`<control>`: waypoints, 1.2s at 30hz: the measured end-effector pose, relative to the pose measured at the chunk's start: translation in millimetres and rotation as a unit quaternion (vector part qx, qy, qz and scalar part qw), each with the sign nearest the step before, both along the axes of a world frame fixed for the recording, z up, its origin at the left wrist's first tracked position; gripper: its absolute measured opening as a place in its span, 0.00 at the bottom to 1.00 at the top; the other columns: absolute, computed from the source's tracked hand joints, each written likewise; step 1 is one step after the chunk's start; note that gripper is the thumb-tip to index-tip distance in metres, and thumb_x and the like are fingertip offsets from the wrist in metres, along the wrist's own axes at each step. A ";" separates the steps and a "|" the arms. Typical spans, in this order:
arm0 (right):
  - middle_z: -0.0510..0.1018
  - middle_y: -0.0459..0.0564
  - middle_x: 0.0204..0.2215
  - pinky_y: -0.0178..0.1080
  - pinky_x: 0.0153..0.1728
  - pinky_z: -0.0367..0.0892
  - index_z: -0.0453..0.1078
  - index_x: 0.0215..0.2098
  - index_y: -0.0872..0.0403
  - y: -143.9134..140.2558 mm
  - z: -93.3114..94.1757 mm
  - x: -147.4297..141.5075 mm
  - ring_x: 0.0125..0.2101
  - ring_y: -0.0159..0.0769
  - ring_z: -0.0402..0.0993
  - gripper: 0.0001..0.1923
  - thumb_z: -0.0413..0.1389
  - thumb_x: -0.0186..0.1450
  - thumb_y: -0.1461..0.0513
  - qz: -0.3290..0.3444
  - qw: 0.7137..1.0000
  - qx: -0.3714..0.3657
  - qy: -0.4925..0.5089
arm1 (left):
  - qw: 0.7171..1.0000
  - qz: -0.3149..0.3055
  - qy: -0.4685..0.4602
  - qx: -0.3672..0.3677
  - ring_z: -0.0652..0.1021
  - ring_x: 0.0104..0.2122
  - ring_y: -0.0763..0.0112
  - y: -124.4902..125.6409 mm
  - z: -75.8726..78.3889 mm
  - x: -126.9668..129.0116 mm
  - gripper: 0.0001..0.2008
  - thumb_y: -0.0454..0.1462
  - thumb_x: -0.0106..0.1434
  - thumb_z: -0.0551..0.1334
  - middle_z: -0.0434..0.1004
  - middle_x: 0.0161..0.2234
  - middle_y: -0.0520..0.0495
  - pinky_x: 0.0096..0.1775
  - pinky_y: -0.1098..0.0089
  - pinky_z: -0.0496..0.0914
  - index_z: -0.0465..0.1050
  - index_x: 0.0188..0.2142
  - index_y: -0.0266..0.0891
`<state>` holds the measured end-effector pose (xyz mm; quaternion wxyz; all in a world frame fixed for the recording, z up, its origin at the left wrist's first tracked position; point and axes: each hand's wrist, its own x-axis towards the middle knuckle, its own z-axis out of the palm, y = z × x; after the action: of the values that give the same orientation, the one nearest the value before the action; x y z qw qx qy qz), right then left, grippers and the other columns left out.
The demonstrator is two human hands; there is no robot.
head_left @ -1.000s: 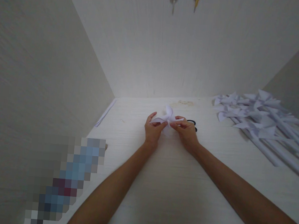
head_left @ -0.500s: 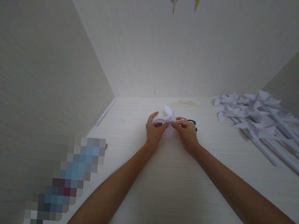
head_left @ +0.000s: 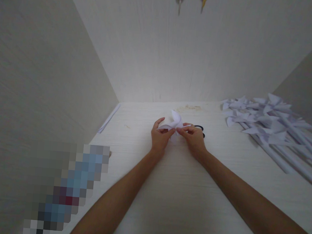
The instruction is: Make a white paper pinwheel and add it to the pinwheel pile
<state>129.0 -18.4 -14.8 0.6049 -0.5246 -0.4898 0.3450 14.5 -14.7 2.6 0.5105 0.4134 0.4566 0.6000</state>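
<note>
Left hand [head_left: 159, 137]: pinching the left blade of the paper pinwheel [head_left: 174, 122], thumb on top, fingers curled beneath.
Right hand [head_left: 194, 138]: gripping the right blade, fingertips meeting near the hub.
Pinwheel: being held just above the table [head_left: 181, 206], mid-desk, between both hands.
Scissors [head_left: 200, 130]: lying just behind the right hand, partly hidden.
Finished pile [head_left: 270, 123]: resting well apart, at the right.
Paper strip [head_left: 109, 118]: lying along the left wall.
Advice, as judged: both thumbs should be pressing the blade tips squarely onto the hub, keeping the curls loose rather than creased, and holding steady while the centre is being fixed.
Risk, as judged: uneven pressure is likely flattening a blade.
</note>
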 end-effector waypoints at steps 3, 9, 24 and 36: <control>0.72 0.50 0.32 0.40 0.40 0.59 0.72 0.18 0.54 0.1 -0.7 0.7 0.37 0.37 0.67 0.08 0.61 0.46 0.56 0.001 1.000 0.002 -0.010 | 1.000 -0.006 0.003 0.000 0.67 0.17 0.80 0.2 -0.3 -0.8 0.33 0.32 0.39 0.66 0.69 0.17 0.56 0.22 0.78 0.60 0.62 0.47 0.34; 0.72 0.49 0.30 0.40 0.42 0.57 0.72 0.17 0.54 -0.1 -0.7 1.9 0.39 0.38 0.66 0.10 0.60 0.46 0.55 0.010 1.000 0.007 -0.023 | 1.000 -0.027 -0.013 0.000 0.68 0.18 0.80 1.9 -1.0 -3.6 0.33 0.32 0.38 0.67 0.70 0.18 0.56 0.23 0.78 0.61 0.62 0.47 0.33; 0.70 0.47 0.30 0.41 0.44 0.58 0.73 0.19 0.53 4.4 -8.6 6.0 0.38 0.35 0.66 0.08 0.62 0.46 0.56 0.051 0.998 0.030 0.015 | 0.996 -0.081 -0.029 -0.009 0.71 0.23 0.79 7.9 -3.1 -9.1 0.32 0.32 0.37 0.67 0.73 0.21 0.54 0.30 0.74 0.66 0.65 0.46 0.34; 0.70 0.47 0.30 0.41 0.42 0.59 0.73 0.19 0.53 2.5 -6.0 4.7 0.37 0.35 0.66 0.08 0.61 0.46 0.56 0.044 0.999 0.030 0.002 | 0.999 -0.048 -0.005 -0.007 0.72 0.23 0.77 7.7 -4.5 -7.0 0.32 0.32 0.38 0.67 0.73 0.23 0.52 0.29 0.74 0.67 0.65 0.47 0.36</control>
<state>133.7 -15.9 -20.8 0.6051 -0.4838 -0.5214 0.3576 7.5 -7.0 -1.9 0.5439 0.4285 0.4374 0.5738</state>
